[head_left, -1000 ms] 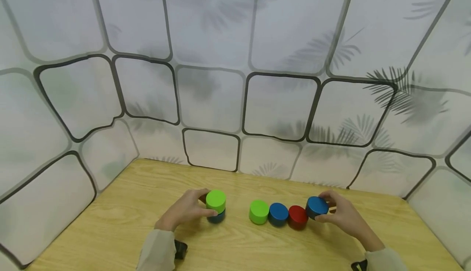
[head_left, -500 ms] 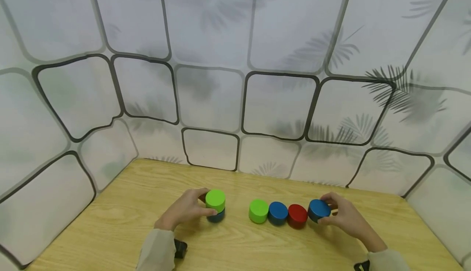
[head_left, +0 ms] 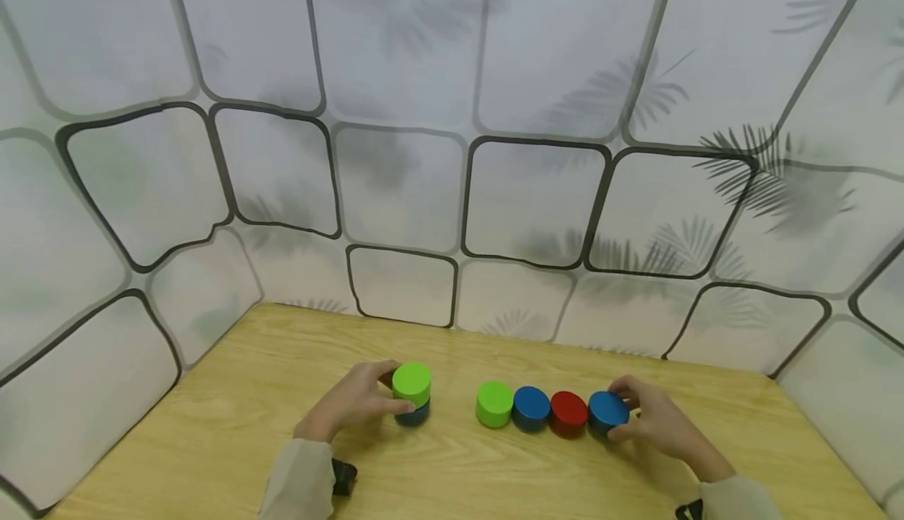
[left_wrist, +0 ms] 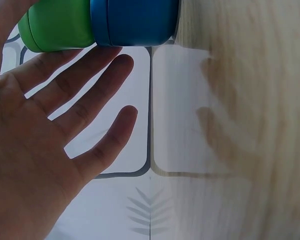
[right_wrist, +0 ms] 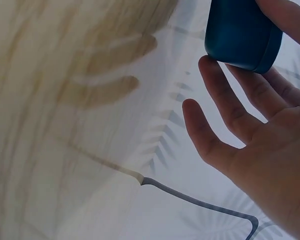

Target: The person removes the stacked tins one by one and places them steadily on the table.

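My left hand (head_left: pixel 360 399) holds a bright green cylinder (head_left: pixel 412 383) between thumb and fingers. Beneath it is a dark blue cylinder (head_left: pixel 413 413), the two stacked; the left wrist view shows the green (left_wrist: pixel 60 25) and the blue (left_wrist: pixel 135 22) end to end. At the right end of a row, my right hand (head_left: pixel 657 422) pinches another blue cylinder (head_left: pixel 608 412) by its sides. That same blue cylinder (right_wrist: pixel 242 35) appears in the right wrist view; whether it touches the table I cannot tell. Left of it stand a red (head_left: pixel 568 413), a blue (head_left: pixel 530 408) and a green cylinder (head_left: pixel 493 404).
The wooden table (head_left: pixel 452 465) bears all the cylinders. A pale wall (head_left: pixel 402 190) with rounded dark outlines and leaf prints rises behind it and wraps round the sides. Dark straps show at both sleeves.
My right hand has lowered its blue cylinder beside the red one, after a slight shift to the right. My left hand and the stack have stayed in place.
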Motion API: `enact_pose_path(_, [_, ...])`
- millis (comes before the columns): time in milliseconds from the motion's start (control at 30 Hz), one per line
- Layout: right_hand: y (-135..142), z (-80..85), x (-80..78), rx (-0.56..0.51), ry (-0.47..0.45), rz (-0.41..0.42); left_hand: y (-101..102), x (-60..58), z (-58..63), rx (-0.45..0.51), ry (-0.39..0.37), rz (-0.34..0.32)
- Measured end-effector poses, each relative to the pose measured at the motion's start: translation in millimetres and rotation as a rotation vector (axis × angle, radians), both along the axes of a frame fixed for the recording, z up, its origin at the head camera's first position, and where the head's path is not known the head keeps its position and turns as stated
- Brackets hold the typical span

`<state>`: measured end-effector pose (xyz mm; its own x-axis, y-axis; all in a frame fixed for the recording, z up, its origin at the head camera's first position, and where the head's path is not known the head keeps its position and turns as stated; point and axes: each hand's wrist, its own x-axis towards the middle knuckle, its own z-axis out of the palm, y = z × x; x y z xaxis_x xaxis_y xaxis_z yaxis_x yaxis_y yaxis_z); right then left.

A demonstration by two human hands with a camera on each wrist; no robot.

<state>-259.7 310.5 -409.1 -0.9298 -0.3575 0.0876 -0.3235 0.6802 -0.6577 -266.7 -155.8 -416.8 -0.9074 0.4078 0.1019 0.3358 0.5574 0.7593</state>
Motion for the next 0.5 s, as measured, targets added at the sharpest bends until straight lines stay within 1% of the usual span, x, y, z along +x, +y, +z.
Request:
enact_pose_path(133, [-1.4,-0.6,-0.3,0.002,-0.020,-0.004,-0.6,1.8,0.4,0.008,-0.005,0.002])
enact_pose_path(333, [-0.5,-4.7,-0.7,-0.006,-0.016,0.033,-1.0,1.5,0.5,0.002,-0.003,0.004])
enact_pose_path(500, [-1.2,-4.5,-0.4,-0.003,-0.055,0.038,-0.3,1.6,0.2,-0.001,-0.005,0.006])
